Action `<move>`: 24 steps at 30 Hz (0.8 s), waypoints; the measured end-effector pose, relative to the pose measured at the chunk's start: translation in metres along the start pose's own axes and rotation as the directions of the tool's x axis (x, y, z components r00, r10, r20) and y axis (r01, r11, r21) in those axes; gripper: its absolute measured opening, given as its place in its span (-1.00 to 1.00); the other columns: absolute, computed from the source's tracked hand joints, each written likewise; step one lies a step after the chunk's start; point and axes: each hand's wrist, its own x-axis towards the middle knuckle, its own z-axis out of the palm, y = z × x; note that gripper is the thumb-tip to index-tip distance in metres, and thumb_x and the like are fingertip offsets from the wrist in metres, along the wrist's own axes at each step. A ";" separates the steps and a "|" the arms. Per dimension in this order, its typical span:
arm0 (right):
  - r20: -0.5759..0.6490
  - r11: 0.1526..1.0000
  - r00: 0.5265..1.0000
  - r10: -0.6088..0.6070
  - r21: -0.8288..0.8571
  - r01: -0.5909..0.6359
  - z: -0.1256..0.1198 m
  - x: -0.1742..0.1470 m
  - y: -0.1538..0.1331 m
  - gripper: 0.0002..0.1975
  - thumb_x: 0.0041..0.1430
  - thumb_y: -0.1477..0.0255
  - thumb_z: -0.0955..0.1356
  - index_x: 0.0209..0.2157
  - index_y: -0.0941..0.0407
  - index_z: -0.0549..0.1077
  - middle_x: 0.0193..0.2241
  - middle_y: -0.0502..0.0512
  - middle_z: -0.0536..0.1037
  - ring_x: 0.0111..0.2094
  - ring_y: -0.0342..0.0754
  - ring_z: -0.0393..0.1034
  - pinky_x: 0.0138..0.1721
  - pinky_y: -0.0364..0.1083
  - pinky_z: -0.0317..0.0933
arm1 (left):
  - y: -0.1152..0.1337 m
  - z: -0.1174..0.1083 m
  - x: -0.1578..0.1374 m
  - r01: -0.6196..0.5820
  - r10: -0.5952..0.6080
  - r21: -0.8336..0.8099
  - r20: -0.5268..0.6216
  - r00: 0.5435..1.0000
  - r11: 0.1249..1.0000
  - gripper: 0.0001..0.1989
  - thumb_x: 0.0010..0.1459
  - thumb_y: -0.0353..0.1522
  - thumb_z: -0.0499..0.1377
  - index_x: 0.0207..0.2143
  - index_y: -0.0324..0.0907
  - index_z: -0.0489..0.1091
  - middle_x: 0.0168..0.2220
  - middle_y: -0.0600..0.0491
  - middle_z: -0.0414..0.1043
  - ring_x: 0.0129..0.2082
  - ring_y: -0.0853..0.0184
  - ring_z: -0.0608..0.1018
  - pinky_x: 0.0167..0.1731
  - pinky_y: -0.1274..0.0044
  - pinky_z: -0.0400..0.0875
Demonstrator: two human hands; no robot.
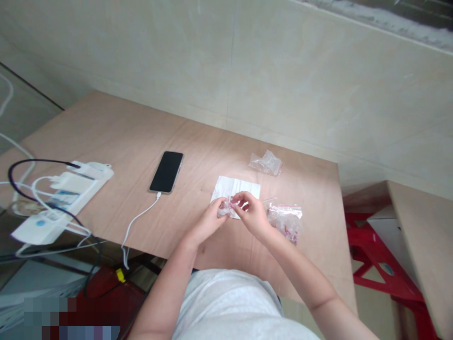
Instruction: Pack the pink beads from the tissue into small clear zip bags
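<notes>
My left hand (208, 216) is closed around the side of a small clear plastic zip bag (222, 208), whose edge looks pinkish. From the other side, the thumb and fingers of my right hand (252, 213) pinch at the bag's edge; what lies between the fingertips is too small to make out. Both hands are held over a white sheet of paper (235, 183), covering its near part. Beside my right wrist lies a larger clear zip bag (286, 219) with small pink pieces inside. Farther back rests a crumpled clear plastic bag (267, 163).
A black-screened phone (166, 172) lies left of the paper, its white charging cable (136, 218) hanging over the table's front edge. A white power strip (67, 203) with plugs and cords occupies the left end. Right of the wooden table (320, 189) stands a red stool (375, 264).
</notes>
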 end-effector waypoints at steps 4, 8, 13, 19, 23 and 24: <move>0.037 0.999 0.999 0.012 0.037 -0.013 -0.001 -0.003 -0.007 -0.76 -0.05 0.44 0.30 -0.25 0.10 0.34 -0.37 0.06 0.50 -0.40 -0.11 0.33 -0.40 -0.13 0.21 | 0.000 0.001 0.000 0.001 -0.001 -0.003 -0.006 1.000 1.000 -0.61 -0.04 -0.44 0.10 -0.10 -0.20 0.18 -0.12 -0.04 0.32 -0.12 0.27 0.40 -0.11 0.44 0.26; -0.086 0.998 0.995 0.051 -0.028 -0.054 -0.007 0.004 0.015 -0.84 -0.01 0.43 0.25 -0.32 0.13 0.36 -0.38 0.09 0.48 -0.40 -0.10 0.33 -0.40 -0.13 0.20 | -0.001 -0.001 -0.003 0.004 -0.004 -0.001 -0.025 1.000 1.000 -0.58 -0.05 -0.44 0.11 -0.07 -0.17 0.17 -0.10 -0.01 0.31 -0.08 0.28 0.37 -0.06 0.44 0.23; -0.188 0.944 0.974 0.122 -0.283 -0.173 -0.006 0.009 0.051 -0.79 -0.10 0.46 0.28 -0.32 0.16 0.35 -0.41 0.12 0.45 -0.38 -0.04 0.31 -0.31 -0.05 0.17 | -0.011 -0.001 -0.003 0.002 -0.002 -0.002 -0.033 0.999 1.000 -0.56 -0.05 -0.43 0.12 -0.06 -0.16 0.18 -0.07 -0.02 0.30 -0.04 0.27 0.35 -0.01 0.40 0.20; -0.155 0.967 0.973 0.171 -0.161 -0.196 0.023 -0.006 0.045 -0.74 0.06 0.31 0.19 -0.24 0.16 0.30 -0.34 0.16 0.42 -0.34 -0.02 0.32 -0.33 -0.06 0.17 | -0.028 0.017 0.000 -0.026 0.023 -0.022 -0.117 0.993 0.999 -0.59 -0.03 -0.45 0.11 -0.07 -0.20 0.20 -0.08 -0.08 0.29 -0.06 0.27 0.36 -0.02 0.38 0.21; 0.029 0.972 0.972 0.234 -0.017 -0.234 0.047 -0.018 0.037 -0.83 -0.01 0.35 0.24 -0.37 0.14 0.28 -0.48 0.08 0.41 -0.48 -0.06 0.29 -0.44 -0.09 0.16 | -0.030 -0.010 -0.028 -0.104 0.108 0.124 -0.024 0.994 0.987 -0.48 -0.01 -0.40 0.12 0.05 -0.18 0.11 0.09 -0.11 0.12 0.13 0.24 0.14 0.09 0.38 0.06; 0.021 0.970 0.970 0.243 0.000 -0.243 0.050 -0.020 0.036 -0.86 -0.03 0.36 0.24 -0.42 0.13 0.27 -0.51 0.05 0.39 -0.51 -0.07 0.27 -0.46 -0.09 0.15 | -0.034 -0.025 -0.040 -0.097 0.114 0.201 -0.076 0.991 0.975 -0.38 -0.02 -0.36 0.14 0.11 -0.15 0.00 0.16 -0.09 -0.01 0.19 0.23 0.00 0.13 0.35 -0.04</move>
